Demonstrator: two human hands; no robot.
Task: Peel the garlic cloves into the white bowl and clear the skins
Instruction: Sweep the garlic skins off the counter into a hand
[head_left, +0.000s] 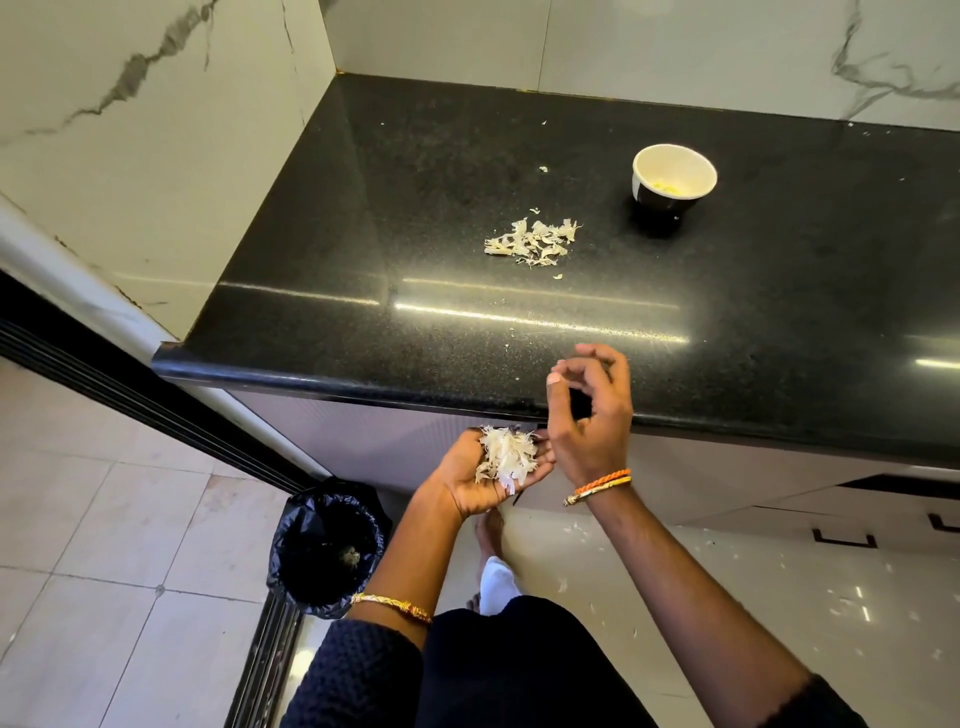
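Peeling looks done to me: cloves sit in the white bowl (674, 174), my cupped left hand (485, 475) cradles skins (506, 454), my right hand (589, 415) loosely curled holds nothing, and a pile of skins (532, 243) is left on the counter (363, 234).

The black countertop (467, 156) runs off the right edge. The white bowl's (674, 174) yellowish contents are too small to identify. The bin's (327, 545) inside is dark, its contents unclear.
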